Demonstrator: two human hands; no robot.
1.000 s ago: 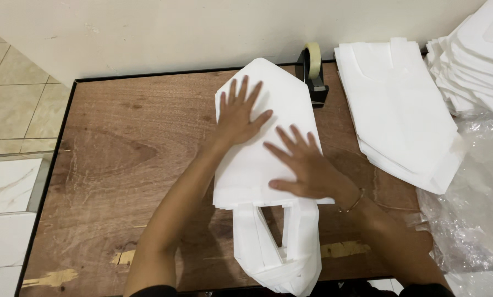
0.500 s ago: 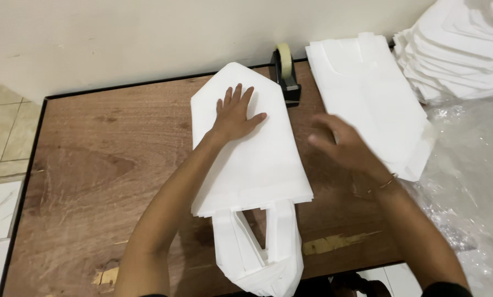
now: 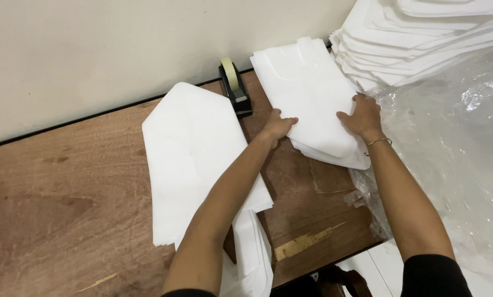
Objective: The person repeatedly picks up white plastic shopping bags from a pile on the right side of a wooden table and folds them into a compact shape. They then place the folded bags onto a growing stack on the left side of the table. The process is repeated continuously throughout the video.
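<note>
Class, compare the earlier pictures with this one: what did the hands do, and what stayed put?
Both hands left the folded bag and moved to the bag pile: left hand and right hand now grip its near edges. The folded bag and tape dispenser stayed put.

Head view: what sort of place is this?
Probably a small packing or bag-making workbench: stacks of white bags, a tape dispenser and clear plastic sheeting crowd a worn wooden table.

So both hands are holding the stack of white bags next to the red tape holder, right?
Not quite. The tape holder is black, not red. The head view shows the left hand and the right hand on either side of the stack of white bags next to it.
</note>
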